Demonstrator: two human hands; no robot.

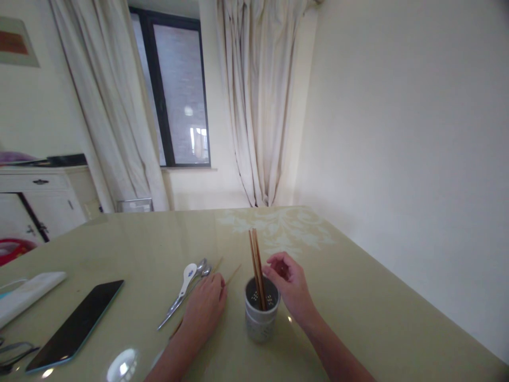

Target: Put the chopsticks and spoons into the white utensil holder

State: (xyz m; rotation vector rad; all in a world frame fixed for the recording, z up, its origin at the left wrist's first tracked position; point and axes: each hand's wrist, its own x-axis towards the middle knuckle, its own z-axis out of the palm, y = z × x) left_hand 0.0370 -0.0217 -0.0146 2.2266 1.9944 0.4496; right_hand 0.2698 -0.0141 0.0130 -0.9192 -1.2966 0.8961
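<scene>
At far left, beyond the table (358,313), a white cabinet (75,185). On the table's left side, a long white object (29,293), then a dark tablet (77,324) lying slantwise. Next, a white spoon (189,273) beside metal spoons (170,311), bowls toward the far side. Just right of these, the left hand (204,302), palm down over loose chopsticks (234,274), with fingers bent; impossible to tell whether gripping or merely resting. Between both hands, a grey cup (261,324), upright, with brown chopsticks (257,265) inside, reaching above the rim. Close beside, the right hand (291,281), with fingers loosely curled and parted from the thumb; contact with the brown chopsticks unclear.
</scene>
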